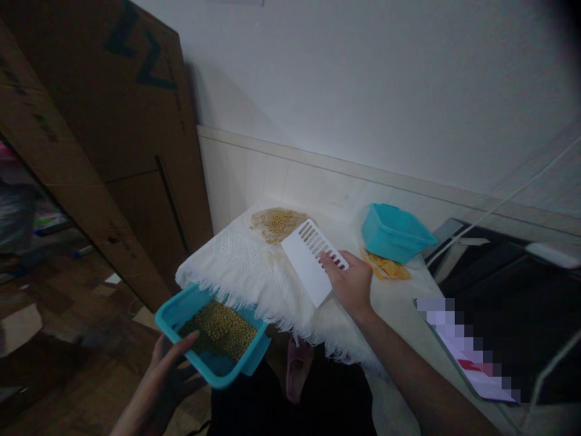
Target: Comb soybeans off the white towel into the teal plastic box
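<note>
My left hand (170, 363) grips a teal plastic tray (181, 306) by its near rim and holds it under the fringed front edge of a white cloth (240, 263). Small tan beans (221, 330) lie in the tray. My right hand (349, 281) holds a flat white slotted scraper (311, 257) tilted over the cloth. A heap of the same beans (278, 223) sits on the far part of the cloth, just beyond the scraper.
A second teal container (393, 233) stands at the back right of the table, with yellow chips (385, 265) beside it. A large cardboard box (100, 121) leans at the left. Papers (472, 357) and dark equipment (512, 284) with white cables are at the right.
</note>
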`<state>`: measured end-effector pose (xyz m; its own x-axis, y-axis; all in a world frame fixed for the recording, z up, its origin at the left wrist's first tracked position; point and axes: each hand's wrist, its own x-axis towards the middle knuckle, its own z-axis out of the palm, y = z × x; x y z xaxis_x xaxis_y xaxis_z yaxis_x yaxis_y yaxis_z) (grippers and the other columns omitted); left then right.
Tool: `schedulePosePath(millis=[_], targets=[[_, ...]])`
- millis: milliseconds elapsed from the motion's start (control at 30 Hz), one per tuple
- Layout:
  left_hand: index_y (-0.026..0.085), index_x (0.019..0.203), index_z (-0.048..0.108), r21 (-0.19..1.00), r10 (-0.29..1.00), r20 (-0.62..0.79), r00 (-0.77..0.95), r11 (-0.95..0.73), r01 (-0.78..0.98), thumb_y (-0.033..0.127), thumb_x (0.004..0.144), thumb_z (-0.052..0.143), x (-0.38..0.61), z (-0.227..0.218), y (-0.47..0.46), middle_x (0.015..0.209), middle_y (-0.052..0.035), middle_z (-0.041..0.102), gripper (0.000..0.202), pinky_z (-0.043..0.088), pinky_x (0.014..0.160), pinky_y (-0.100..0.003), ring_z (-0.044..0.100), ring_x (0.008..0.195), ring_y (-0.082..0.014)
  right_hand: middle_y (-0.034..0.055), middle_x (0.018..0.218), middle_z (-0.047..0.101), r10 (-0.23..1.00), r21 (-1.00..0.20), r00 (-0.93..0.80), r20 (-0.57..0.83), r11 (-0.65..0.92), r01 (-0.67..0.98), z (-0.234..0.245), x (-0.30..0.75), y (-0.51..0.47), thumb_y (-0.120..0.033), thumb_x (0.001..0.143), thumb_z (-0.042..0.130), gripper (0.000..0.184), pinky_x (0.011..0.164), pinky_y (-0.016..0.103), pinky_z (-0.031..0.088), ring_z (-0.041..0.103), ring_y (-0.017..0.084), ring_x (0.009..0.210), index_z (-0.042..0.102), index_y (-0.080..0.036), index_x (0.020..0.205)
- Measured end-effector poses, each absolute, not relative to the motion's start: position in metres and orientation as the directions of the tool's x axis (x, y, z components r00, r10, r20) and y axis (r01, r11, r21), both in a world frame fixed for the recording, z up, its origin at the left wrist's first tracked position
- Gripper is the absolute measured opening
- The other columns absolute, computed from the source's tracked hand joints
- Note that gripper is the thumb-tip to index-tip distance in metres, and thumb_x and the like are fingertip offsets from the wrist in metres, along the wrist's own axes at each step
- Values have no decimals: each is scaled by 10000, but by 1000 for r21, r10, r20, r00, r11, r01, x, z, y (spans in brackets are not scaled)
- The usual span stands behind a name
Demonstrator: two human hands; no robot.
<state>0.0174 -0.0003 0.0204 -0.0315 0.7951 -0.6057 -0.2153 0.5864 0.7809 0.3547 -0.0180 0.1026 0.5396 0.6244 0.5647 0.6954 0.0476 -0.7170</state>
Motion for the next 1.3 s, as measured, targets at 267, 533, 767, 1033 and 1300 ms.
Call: schedulePosePath(millis=[267,533,767,1033,1300], targets=[[345,1433,454,816,823,-563,-71,541,-201,323,783,853,20,24,-8,1281,-160,690,763,660,774,-585,800,829,-333,18,598,711,535,-119,-52,843,280,953,110,326,-54,-208,981,603,253,487,214,434,651,116,463,740,-130,783],[334,1462,445,822,829,-556,-64,536,-194,334,797,836,24,35,-13,1310,-167,679,771,658,780,-579,796,851,-330,36,666,751,546,-50,-263,795,491,870,92,292,-40,-149,1026,510,264,524,243,486,687,136,534,722,-143,868],[328,1465,433,795,802,-594,-59,575,-197,271,775,862,21,28,-7,1256,-167,704,815,663,766,-552,799,809,-314,51,680,739,621,-79,-362,696,566,821,92,282,-37,-140,1002,465,274,499,286,463,670,161,535,714,-146,886],[289,1437,484,792,805,-591,-62,563,-236,194,670,928,16,14,0,1222,-171,720,891,676,717,-545,805,792,-355,45,610,699,703,-482,176,689,264,835,107,276,4,-320,965,584,302,522,262,412,623,156,517,716,-176,734],[275,1363,568,784,789,-607,-88,578,-224,79,639,926,7,-5,15,1133,-137,790,832,688,765,-482,816,843,-349,28,597,718,776,-815,499,385,33,578,90,307,44,-354,792,700,201,534,264,419,636,185,555,745,-197,674]])
